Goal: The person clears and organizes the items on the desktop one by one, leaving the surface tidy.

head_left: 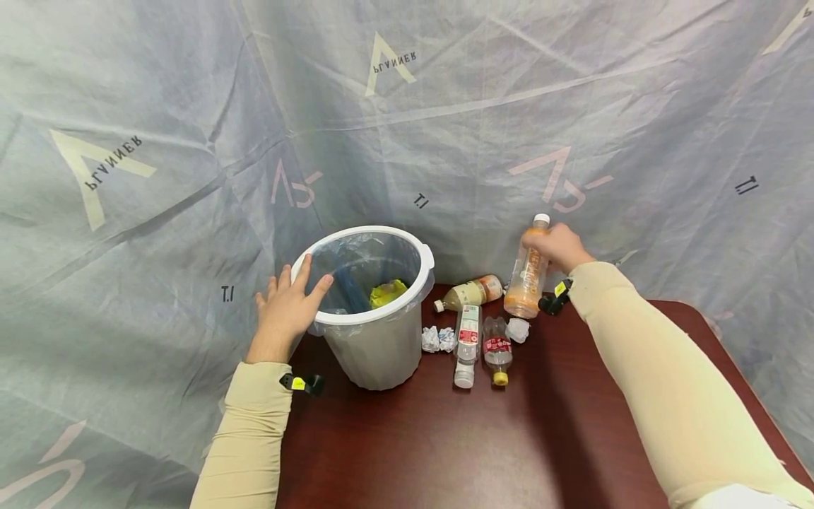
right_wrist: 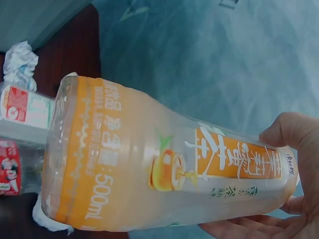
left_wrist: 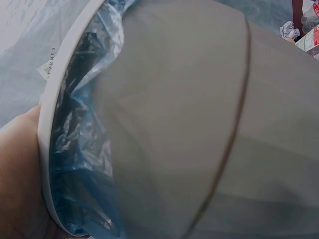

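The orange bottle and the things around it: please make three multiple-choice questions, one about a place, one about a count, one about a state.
1. Where does the left hand rest?
A. on the bin's rim
B. on a paper ball
C. flat on the table

2. How many bottles lie flat on the table?
A. one
B. three
C. five

3. What state is the orange bottle in?
A. lying capless
B. inside the bin
C. held up, capped

Answers: 1 A, its fingers touch the white bin at the rim. 2 B, three lie beside the bin. 3 C, the right hand grips it near its white cap.
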`<state>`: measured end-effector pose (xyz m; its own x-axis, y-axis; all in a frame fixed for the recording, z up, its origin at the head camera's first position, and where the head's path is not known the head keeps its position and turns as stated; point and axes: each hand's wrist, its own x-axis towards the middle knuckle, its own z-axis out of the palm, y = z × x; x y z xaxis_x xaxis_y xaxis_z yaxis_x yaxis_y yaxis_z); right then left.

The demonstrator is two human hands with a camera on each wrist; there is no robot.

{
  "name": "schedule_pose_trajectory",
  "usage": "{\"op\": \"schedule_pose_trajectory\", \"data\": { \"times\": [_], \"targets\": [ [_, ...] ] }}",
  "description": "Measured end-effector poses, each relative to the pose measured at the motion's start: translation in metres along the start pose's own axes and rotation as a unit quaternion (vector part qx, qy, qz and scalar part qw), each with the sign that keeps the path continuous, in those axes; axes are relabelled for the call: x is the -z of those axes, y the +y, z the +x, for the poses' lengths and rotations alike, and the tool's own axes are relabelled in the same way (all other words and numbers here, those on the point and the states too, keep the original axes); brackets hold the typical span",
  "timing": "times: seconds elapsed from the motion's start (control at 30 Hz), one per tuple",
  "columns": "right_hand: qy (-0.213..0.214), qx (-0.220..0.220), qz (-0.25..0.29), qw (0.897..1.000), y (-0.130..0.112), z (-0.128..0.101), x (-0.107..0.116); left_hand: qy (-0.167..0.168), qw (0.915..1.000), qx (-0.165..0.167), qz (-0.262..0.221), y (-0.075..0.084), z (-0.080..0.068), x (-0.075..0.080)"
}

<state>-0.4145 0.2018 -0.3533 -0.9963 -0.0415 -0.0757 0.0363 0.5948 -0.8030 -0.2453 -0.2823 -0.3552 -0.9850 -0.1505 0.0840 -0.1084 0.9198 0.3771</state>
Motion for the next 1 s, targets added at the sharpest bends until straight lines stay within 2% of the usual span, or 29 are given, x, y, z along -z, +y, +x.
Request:
{"op": "schedule_pose_trajectory", "data": {
  "times": [0.37, 0.6, 1.0],
  "targets": [
    [-0.005, 0.042, 0.026, 0.999, -0.056, -0.013, 0.003, -0.003, 1.0000, 0.003, 0.005, -0.002, 0.001, -0.001],
    [0.003, 0.052, 0.013, 0.999, -0.087, -0.014, 0.003, -0.004, 1.0000, 0.002, 0.002, 0.000, 0.001, -0.001],
    [0.011, 0.069, 0.028, 0.997, -0.140, -0.020, -0.011, -0.007, 1.0000, 0.002, -0.002, 0.000, 0.000, 0.001]
  ]
}}
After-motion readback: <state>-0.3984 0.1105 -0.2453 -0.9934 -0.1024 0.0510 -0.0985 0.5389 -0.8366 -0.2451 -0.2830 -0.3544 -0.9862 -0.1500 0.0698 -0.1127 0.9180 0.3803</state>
